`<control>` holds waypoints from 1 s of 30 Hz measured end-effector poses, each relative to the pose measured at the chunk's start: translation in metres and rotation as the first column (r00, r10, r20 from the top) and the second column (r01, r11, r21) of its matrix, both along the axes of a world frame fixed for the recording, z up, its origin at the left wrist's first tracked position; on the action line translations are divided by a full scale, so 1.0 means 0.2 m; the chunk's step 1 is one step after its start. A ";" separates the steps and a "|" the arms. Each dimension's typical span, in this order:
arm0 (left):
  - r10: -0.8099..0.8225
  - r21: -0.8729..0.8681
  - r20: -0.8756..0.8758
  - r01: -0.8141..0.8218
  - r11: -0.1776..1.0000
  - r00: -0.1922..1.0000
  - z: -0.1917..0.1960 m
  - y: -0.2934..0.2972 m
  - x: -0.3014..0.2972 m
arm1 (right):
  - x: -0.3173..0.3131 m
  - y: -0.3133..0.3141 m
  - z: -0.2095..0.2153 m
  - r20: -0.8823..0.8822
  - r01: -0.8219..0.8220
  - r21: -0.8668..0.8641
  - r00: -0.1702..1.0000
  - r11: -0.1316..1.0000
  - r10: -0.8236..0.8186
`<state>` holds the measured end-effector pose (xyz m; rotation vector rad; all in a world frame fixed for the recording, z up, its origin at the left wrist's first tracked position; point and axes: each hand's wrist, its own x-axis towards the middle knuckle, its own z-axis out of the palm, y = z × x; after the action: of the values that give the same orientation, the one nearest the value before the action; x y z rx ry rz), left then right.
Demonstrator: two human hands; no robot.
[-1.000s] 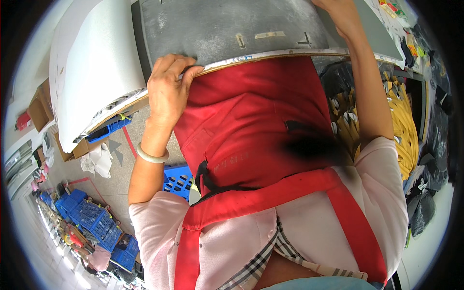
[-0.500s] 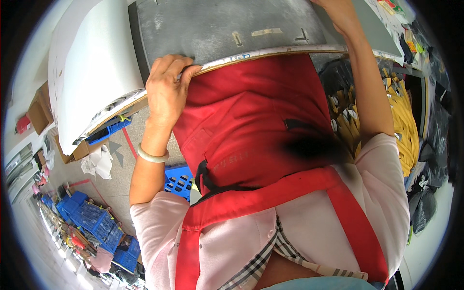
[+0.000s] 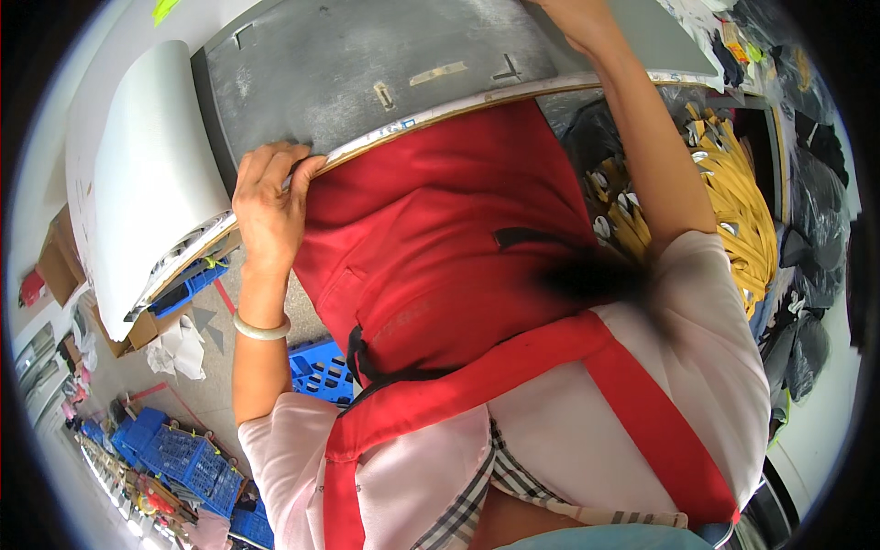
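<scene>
My left hand (image 3: 270,197) is at the near edge of a worktable, its fingers bent over the edge and its thumb lying along it. A pale bangle (image 3: 261,330) circles that wrist. In front of me on the table lies a dark grey scuffed sheet (image 3: 367,55) with bits of tape (image 3: 438,73) and small corner marks. My right hand (image 3: 585,26) reaches over the far right part of the sheet. Its fingers run out of the top of the picture, so whatever they touch is hidden.
A curled white sheet (image 3: 151,156) stands on the table's left end. Below are a blue crate (image 3: 321,371), crumpled paper (image 3: 179,350) and cardboard boxes (image 3: 60,257). To my right hang yellow strips (image 3: 724,197) with black plastic bags (image 3: 816,206) beyond. My red apron (image 3: 440,211) meets the table edge.
The whole view has shifted, so the table and both arms appear further left and a little higher. My left hand stays at the same spot on the edge.
</scene>
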<state>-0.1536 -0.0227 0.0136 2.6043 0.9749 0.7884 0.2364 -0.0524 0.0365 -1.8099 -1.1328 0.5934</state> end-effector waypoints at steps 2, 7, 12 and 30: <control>0.001 0.003 -0.006 -0.001 1.000 1.000 0.00 0.00 0.00 | 0.01 0.01 -0.02 -0.039 -0.019 0.037 0.999 0.999 0.020; 0.008 -0.004 -0.012 -0.008 1.000 1.000 0.00 -0.01 0.00 | 0.02 0.03 -0.04 -0.072 -0.027 0.059 0.997 0.998 0.031; 0.003 0.002 -0.009 -0.003 1.000 1.000 0.01 -0.01 0.01 | 0.04 0.03 -0.07 -0.068 -0.040 0.079 0.997 0.996 0.045; -0.077 0.093 0.071 0.070 0.993 0.995 -0.08 0.17 0.70 | 0.17 0.03 -0.18 -0.174 -0.113 0.069 0.977 0.991 0.124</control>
<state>-0.0127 0.0110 -0.0019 2.6492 0.8359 0.9234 0.2709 -0.0471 0.0004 -1.6128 -1.1297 0.7681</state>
